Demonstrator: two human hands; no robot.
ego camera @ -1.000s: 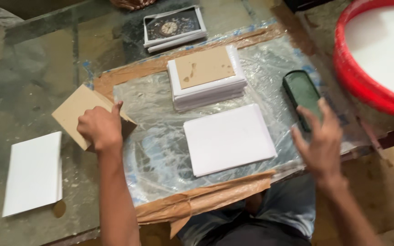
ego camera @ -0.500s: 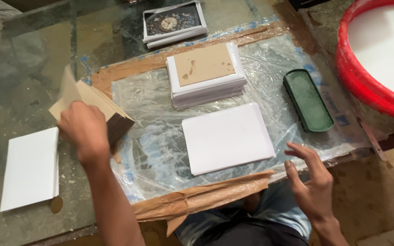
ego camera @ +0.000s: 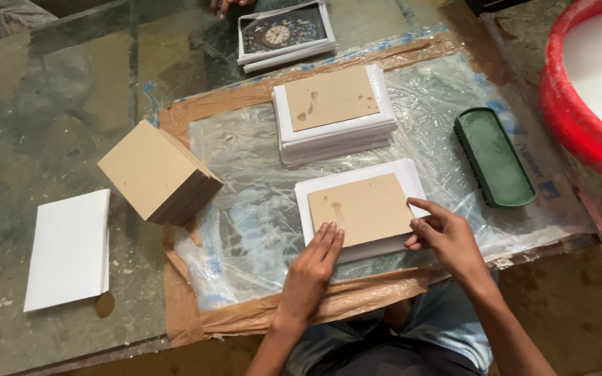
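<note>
Brown board (ego camera: 361, 209) lies flat on the white sheet (ego camera: 412, 177), front centre of the plastic-covered work area, white margin showing along the top, left and right.

Head view:
- Left hand (ego camera: 311, 271): fingers straight and flat, tips pressing the board's lower-left edge. Not clasped around anything.
- Right hand (ego camera: 447, 237): fingers curled at the board's right edge, touching board and sheet. Looks like a light pinch or nudge; can't tell if it actually grips.
- Step in hand, my read: squaring and seating the board on the sheet. Margins look roughly even left and right; the bottom margin is hidden by the hands.
- Next move calls for: both hands holding it steady, even pressure, no sliding, edges kept parallel to the sheet.

Around:
- Stack of white sheets (ego camera: 336, 132) with 1 brown board on top, just behind the work piece.
- Pile of brown boards (ego camera: 158, 177) to the left, partly off the plastic.
- 1 white folded piece (ego camera: 67, 247) far left on the glass table (ego camera: 50, 104).
- Green oblong brush (ego camera: 494, 157) to the right; red tub (ego camera: 580, 118) with white contents at far right.
- Printed cover with a clock picture (ego camera: 283, 33) at the far edge, another person's fingers touching it.
- Plastic film (ego camera: 245, 230) is wrinkled under the sheet: could let it shift. Nothing else blocks the hands.
</note>
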